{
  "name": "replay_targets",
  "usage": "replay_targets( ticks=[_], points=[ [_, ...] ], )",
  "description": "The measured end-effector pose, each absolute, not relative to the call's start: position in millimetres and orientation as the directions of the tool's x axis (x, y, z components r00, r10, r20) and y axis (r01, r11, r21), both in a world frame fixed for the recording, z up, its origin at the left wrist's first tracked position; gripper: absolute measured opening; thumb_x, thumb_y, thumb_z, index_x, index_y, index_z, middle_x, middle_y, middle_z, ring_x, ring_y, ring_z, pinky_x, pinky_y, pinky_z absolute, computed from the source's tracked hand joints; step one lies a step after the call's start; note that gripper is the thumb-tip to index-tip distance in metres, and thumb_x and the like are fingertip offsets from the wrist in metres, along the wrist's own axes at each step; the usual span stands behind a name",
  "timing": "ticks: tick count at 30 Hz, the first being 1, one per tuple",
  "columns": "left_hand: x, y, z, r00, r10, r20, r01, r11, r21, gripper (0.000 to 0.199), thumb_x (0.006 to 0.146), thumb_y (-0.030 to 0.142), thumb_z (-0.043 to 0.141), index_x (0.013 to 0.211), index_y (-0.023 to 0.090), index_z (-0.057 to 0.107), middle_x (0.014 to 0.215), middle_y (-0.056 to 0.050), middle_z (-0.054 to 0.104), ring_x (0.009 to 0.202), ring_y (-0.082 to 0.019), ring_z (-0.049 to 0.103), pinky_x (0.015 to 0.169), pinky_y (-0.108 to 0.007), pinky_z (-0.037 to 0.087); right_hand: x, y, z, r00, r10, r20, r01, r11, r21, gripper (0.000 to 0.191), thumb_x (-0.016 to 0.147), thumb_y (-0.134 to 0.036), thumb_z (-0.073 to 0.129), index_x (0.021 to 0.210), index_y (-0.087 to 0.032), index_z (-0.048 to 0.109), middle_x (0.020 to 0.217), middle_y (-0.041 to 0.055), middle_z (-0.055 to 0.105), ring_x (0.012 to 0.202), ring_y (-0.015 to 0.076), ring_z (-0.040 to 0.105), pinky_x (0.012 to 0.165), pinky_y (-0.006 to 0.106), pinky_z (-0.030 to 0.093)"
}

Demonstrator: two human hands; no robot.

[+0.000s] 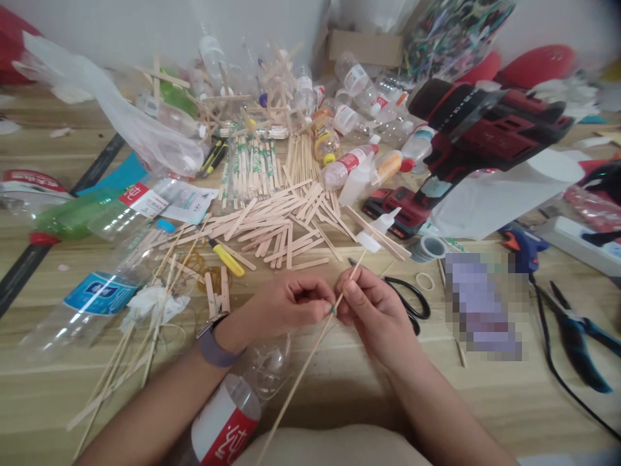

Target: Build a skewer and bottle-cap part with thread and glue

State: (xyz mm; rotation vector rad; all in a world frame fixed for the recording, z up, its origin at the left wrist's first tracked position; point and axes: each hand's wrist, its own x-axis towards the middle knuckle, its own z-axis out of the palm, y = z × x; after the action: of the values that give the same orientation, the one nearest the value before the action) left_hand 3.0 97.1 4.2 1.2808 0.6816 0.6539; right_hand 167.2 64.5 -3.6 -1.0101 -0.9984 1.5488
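Observation:
A long, thin bamboo skewer [303, 371] slants from my lap up between my hands. My right hand [378, 307] is closed round its upper part, thumb lying along it. My left hand [294, 301], wearing a watch with a purple strap [218, 346], pinches close beside a small green bit [334, 310] on the skewer. What the left fingertips hold is too small to make out. Below the left wrist lies a cut clear plastic bottle [226, 421] with a red and white label. Black-handled scissors [410, 294] lie just beyond my right hand, partly hidden by it.
Flat wooden sticks [272, 223] are heaped ahead, with a yellow utility knife [227, 257] in front. A red and black cordless drill [475, 129] stands at right, near a glue gun [524, 246] and pliers [577, 336]. Plastic bottles [99, 294] and skewers [116, 369] crowd the left.

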Motion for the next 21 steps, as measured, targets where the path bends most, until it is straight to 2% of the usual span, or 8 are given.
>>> replay_targets(
  ticks=[4,7,13,18,21],
  points=[
    [2.9,97.1,2.6,0.627,0.779,0.029,-0.135,0.072,0.988,0.009,0.078,0.015,0.057,0.07,0.016,0.06,0.078,-0.001,0.06,0.072,-0.013,0.057,0.065,-0.025,0.043,167.3,65.0,2.3,-0.145,0.984,-0.106,-0.235,-0.138,-0.962,0.035,0.085,-0.05,0.067,0.073,-0.019,0.054,0.056,-0.0049,0.053,0.047,0.008,0.043,0.047,0.021,0.036],
    [1.4,97.5,3.2,0.627,0.774,0.091,-0.151,0.007,0.988,0.012,0.081,0.018,0.059,0.069,0.017,0.062,0.087,-0.002,0.058,0.081,-0.015,0.058,0.074,-0.027,0.047,168.2,66.0,8.7,-0.145,0.985,-0.088,-0.152,-0.11,-0.982,0.037,0.086,-0.051,0.065,0.071,-0.02,0.053,0.057,-0.0043,0.053,0.047,0.0086,0.044,0.047,0.022,0.037],
    [-6.2,97.0,8.7,0.612,0.785,0.093,-0.059,-0.073,0.996,0.009,0.082,0.02,0.063,0.074,0.02,0.067,0.09,-0.001,0.058,0.09,-0.017,0.057,0.086,-0.031,0.045,169.3,68.3,20.3,-0.192,0.978,-0.08,-0.072,-0.095,-0.993,0.038,0.086,-0.053,0.063,0.07,-0.02,0.052,0.055,-0.0049,0.049,0.048,0.0085,0.041,0.047,0.022,0.034],
    [-9.9,95.9,12.0,0.627,0.779,0.024,-0.031,-0.006,1.0,0.013,0.085,0.029,0.065,0.081,0.019,0.071,0.086,-0.002,0.068,0.084,-0.017,0.062,0.081,-0.031,0.046,168.3,66.8,21.1,-0.175,0.98,-0.091,-0.073,-0.105,-0.992,0.039,0.085,-0.056,0.064,0.071,-0.021,0.052,0.053,-0.0057,0.046,0.047,0.0088,0.037,0.045,0.023,0.032],
    [-10.5,95.4,16.7,0.624,0.781,-0.039,0.022,0.033,0.999,0.012,0.085,0.029,0.066,0.086,0.019,0.073,0.088,-0.002,0.072,0.085,-0.018,0.064,0.081,-0.03,0.047,168.0,66.2,21.2,-0.165,0.982,-0.087,-0.078,-0.101,-0.992,0.039,0.085,-0.055,0.064,0.071,-0.021,0.052,0.054,-0.0057,0.047,0.047,0.0086,0.037,0.045,0.023,0.032]
  ],
)
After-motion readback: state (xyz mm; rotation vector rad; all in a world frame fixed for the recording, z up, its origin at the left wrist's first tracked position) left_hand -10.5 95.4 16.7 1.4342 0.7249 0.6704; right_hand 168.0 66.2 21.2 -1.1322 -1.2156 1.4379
